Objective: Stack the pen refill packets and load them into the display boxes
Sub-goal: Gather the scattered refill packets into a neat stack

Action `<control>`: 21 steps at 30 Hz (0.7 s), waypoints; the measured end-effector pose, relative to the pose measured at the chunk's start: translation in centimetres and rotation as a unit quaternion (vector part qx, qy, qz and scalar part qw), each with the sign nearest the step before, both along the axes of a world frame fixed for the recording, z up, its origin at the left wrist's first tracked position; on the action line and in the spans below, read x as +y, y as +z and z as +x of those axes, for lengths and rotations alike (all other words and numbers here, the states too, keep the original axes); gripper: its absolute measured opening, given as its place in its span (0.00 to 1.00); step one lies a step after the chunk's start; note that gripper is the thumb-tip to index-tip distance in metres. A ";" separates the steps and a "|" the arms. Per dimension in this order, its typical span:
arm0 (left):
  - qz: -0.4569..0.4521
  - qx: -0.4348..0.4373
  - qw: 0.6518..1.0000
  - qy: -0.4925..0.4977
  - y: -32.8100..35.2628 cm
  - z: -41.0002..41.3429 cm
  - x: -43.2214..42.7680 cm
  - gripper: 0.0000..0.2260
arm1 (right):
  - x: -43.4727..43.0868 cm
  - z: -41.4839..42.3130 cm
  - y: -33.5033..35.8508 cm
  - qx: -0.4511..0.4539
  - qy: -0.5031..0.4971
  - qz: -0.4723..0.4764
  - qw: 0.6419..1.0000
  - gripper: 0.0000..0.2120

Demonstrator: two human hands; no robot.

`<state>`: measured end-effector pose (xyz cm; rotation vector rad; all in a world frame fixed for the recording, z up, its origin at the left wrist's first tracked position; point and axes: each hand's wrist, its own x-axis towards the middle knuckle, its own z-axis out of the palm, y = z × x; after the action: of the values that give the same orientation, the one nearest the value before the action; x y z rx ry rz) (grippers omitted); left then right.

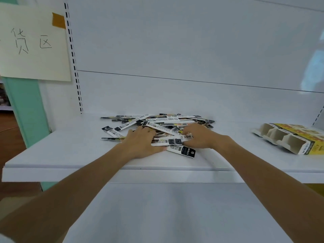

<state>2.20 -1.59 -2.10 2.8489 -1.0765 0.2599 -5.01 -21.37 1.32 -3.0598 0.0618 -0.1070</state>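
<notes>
- Packets first, from the head view: the pen refill packets point(157, 127) lie in a loose, criss-crossed heap on the white shelf point(70, 151), about the middle of the frame, with a few strays fanned out toward 9 o'clock.
- The left hand point(142, 143) rests on the heap's near-left edge. Its fingers are bent over the top packets and its thumb is tucked along the near side of one with a black end, so it holds a small bunch.
- The right hand point(198, 137) meets the heap from 3 o'clock, knuckles up and fingers curled in on the packet ends. The fingertips themselves are hidden among the packets.
- The display box point(289, 139) lies well apart at 3 o'clock on the same shelf. Its divided compartments face this way and look unfilled.
- A paper sign point(33, 42) is taped up at 10 o'clock, beside the white back panel point(175, 50).
- Judged step: gathering and squaring. The two hands bracket the heap to pull packets into one aligned stack, and nothing is loaded yet.
- Next move likely calls for turning the packets to one direction, tapping their ends flush, gripping the stack firmly, then carrying it toward 3 o'clock into one compartment.
</notes>
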 end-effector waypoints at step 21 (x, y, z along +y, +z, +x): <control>-0.052 0.035 0.995 -0.080 0.5 -0.3 0.1 0.37 | 1.6 5.0 -0.5 0.013 0.032 0.138 0.990 0.22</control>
<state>1.87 -1.48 -1.65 2.6428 -1.2306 0.1974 0.01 -19.80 0.79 -2.7829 -0.0186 -0.0497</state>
